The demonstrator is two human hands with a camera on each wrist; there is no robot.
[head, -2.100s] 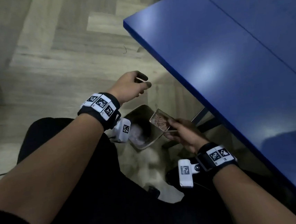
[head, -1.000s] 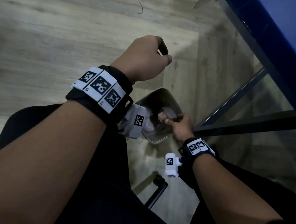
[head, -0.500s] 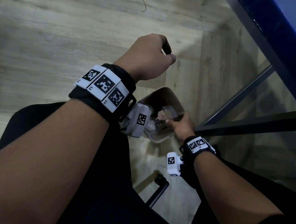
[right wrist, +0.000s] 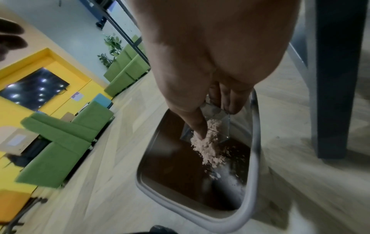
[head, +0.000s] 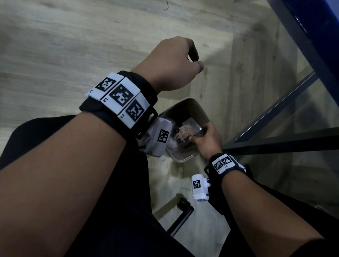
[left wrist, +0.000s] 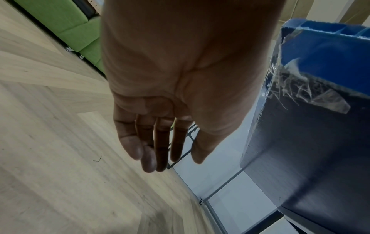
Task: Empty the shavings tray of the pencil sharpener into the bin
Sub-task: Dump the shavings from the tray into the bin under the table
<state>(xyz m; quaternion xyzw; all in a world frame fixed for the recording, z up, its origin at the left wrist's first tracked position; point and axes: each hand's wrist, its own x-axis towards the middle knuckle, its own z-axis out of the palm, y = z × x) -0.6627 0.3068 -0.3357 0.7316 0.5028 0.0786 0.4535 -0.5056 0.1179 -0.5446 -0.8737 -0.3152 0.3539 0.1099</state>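
I read the shavings tray (right wrist: 215,125) as clear glossy plastic, its shavings (right wrist: 209,145) pale, flaky wood. Bin (right wrist: 253,158): smooth matt grey plastic rim. Floor (head: 73,44) looks like matt pale wood-grain planks. Table (left wrist: 328,52) glossy blue, frame (head: 276,109) dark metal. Wristbands (head: 118,96) black cloth.

Pale wood-look plank floor (head: 57,48) laid in a herringbone pattern runs through the room, with a thin dark curled strand (head: 165,3) lying on it. A blue-topped worktop (head: 318,10) stands at the right on dark grey metal frame bars (head: 275,116). Farther off, low bright green sofas on small castors (right wrist: 60,142) line a yellow wall (right wrist: 50,63) that carries a dark flat screen (right wrist: 34,88) reflecting spots of ceiling light. A leafy green plant (right wrist: 112,47) stands behind more green seating, beside a pale blue-grey wall (right wrist: 66,20). Lighting is dim under the worktop, brighter toward the wall
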